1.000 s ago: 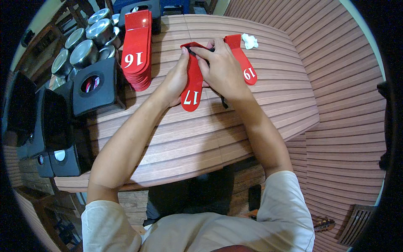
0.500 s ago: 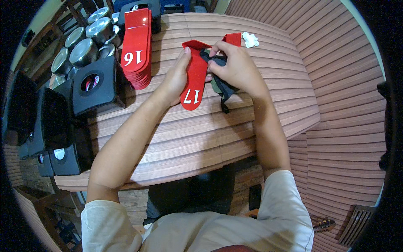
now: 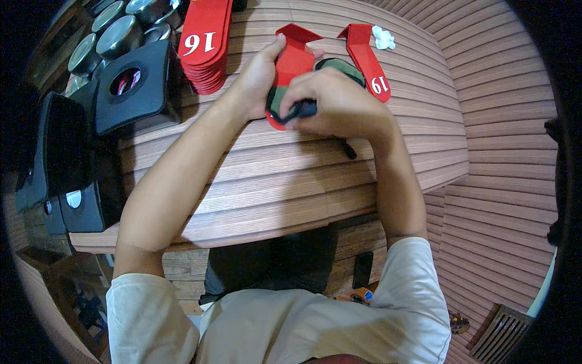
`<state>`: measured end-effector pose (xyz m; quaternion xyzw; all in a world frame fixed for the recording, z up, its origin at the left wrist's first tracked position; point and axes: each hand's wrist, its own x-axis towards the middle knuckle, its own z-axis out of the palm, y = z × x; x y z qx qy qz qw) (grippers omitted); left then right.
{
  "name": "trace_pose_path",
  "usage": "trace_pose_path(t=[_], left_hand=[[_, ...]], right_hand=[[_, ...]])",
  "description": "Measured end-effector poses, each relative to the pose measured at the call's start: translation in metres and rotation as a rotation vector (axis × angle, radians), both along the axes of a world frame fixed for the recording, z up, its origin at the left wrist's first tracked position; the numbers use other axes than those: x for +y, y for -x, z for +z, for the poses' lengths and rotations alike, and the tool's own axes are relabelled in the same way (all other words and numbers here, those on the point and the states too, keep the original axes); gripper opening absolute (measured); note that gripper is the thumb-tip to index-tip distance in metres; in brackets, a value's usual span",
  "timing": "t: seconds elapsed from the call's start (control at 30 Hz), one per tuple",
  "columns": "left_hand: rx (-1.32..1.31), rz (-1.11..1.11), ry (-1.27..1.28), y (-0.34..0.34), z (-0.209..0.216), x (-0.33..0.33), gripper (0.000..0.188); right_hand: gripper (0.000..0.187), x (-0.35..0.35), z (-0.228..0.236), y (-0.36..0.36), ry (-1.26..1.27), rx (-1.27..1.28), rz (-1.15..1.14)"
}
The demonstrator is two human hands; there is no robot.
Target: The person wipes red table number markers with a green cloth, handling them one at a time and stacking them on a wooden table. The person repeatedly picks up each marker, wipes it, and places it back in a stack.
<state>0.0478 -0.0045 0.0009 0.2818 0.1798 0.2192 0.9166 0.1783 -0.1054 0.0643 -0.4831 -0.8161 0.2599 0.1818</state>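
Note:
My left hand point(image 3: 257, 79) is closed around the left edge of a red table number sign point(image 3: 293, 59), its thumb near the bent top flap. With bent fingers, my right hand point(image 3: 336, 100) presses a dark green and black cloth point(image 3: 342, 67) onto the rounded lower end of that sign. The cloth hides most of the white number there, and one black strip of it hangs down near the wrist. Just beyond my right hand, a second red number sign point(image 3: 364, 53) lies on the table.
A stack of red number signs point(image 3: 206, 71) stands at the far left. Beside it are a black box with a round opening point(image 3: 136, 91), more black holders point(image 3: 70, 145) and several metal-lidded jars point(image 3: 118, 37). A crumpled white tissue point(image 3: 383, 37) lies on the wood-patterned table point(image 3: 273, 188).
My right hand has moved down the sign with the cloth, from its upper right edge to its lower end. The second sign shows more fully now. The whole view has shifted a little.

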Motion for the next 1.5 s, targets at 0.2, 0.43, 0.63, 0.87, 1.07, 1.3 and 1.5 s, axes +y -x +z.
trace_pose_path(t=[0.2, 0.43, 0.63, 0.87, 1.07, 1.3, 1.5], left_hand=[[-0.145, -0.062, 0.006, 0.001, -0.014, 0.005, 0.054], [-0.056, 0.0, 0.015, 0.002, -0.016, 0.005, 0.05], [-0.067, 0.015, 0.068, 0.0, -0.001, -0.001, 0.056], [-0.294, -0.191, 0.118, 0.006, -0.017, 0.012, 0.05], [-0.075, 0.025, 0.084, 0.0, -0.007, 0.004, 0.054], [-0.07, 0.016, 0.045, 0.003, 0.001, -0.002, 0.055], [-0.017, 0.027, 0.034, 0.002, -0.001, -0.001, 0.063]], right_hand=[[0.023, -0.002, 0.001, -0.004, -0.076, -0.073, -0.09], [0.022, 0.013, -0.004, -0.013, -0.231, -0.071, -0.35], [0.017, -0.002, -0.005, 0.004, -0.041, -0.051, 0.011], [0.027, 0.016, 0.001, -0.027, -0.357, -0.103, -0.567], [0.019, -0.004, -0.005, 0.009, 0.001, -0.139, 0.014], [0.018, 0.001, 0.0, -0.008, -0.019, -0.163, -0.224], [0.018, 0.009, 0.0, -0.011, -0.085, -0.214, -0.333]])
